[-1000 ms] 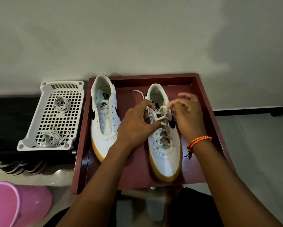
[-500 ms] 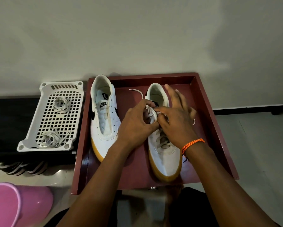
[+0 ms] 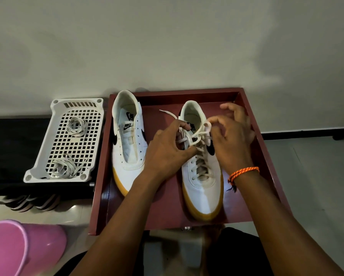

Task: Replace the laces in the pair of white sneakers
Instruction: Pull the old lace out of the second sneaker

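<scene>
- Right sneaker (image 3: 202,176): sits in the right half of the maroon tray (image 3: 266,156), toe toward the camera, gum-coloured sole edge showing. Laced up through the eyelets.
- Lace (image 3: 197,136): off-white, both ends worked over the tongue near the top eyelets. One loose end trails off to the left across the tray floor, behind the left hand.
- Left hand (image 3: 167,152): over the inner side of the right sneaker, grip clamped on the lace, thumb and curled fingers pinching a loop just above the upper eyelets.
- Right hand (image 3: 232,136): over the outer side of the same shoe, grip pinched on the lace too, thumb and forefinger holding a strand beside the collar; the other fingers are spread loosely above. Orange braided band (image 3: 243,173) on the wrist.
- Left sneaker (image 3: 128,142): left half of the tray, parallel to the other, no lace in it, eyelets bare. Not touched by either hand.
- White perforated basket (image 3: 67,140): just left of the tray, on a dark surface. Two loose bundles of laces in it, one near the far end (image 3: 76,126), one near the close end (image 3: 64,168).
- Pink tub (image 3: 17,248): bottom left corner, on the floor.
- Tray is against a plain light wall.
</scene>
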Motion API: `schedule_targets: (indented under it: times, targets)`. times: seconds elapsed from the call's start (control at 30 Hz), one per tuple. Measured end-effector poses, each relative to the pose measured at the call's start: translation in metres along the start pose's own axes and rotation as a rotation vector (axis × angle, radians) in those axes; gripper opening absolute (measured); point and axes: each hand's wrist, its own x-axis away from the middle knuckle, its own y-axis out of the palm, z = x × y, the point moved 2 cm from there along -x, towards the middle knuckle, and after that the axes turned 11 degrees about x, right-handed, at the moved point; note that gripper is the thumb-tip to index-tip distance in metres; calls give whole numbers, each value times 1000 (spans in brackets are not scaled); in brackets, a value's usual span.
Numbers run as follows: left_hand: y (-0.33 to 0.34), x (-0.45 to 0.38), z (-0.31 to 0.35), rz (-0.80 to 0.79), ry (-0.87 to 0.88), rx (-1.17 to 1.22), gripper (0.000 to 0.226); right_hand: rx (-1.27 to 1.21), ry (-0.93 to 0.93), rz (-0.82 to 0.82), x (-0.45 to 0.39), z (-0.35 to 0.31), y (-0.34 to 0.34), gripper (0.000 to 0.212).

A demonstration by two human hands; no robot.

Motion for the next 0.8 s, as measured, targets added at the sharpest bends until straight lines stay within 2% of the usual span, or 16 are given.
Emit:
schedule_targets:
  times: [0.1,0.17,0.27,0.33,0.5,0.67,0.73,0.8]
  targets:
    - [0,1,0,21,2,-32,50,84,-180,-58,10,-14,5,34]
    - [0,2,0,20,6,-37,50,174,-230,-100,13,-18,11,29]
    - [0,3,-3,12,-3,-21,49,232,-203,-161,15,-15,16,16]
    - [0,2,-3,10,0,-17,50,247,-199,-215,15,-14,17,16]
    - [0,2,-2,3,-13,-14,50,158,-129,-288,11,-9,16,10]
    - [-2,3,4,10,-56,-67,57,-65,16,-208,-1,-1,11,17]
    - [-2,4,4,3,-68,-65,60,-186,115,-112,-9,4,5,18]
    - [-2,4,5,2,-71,-61,60,-167,139,-16,-9,5,0,18]
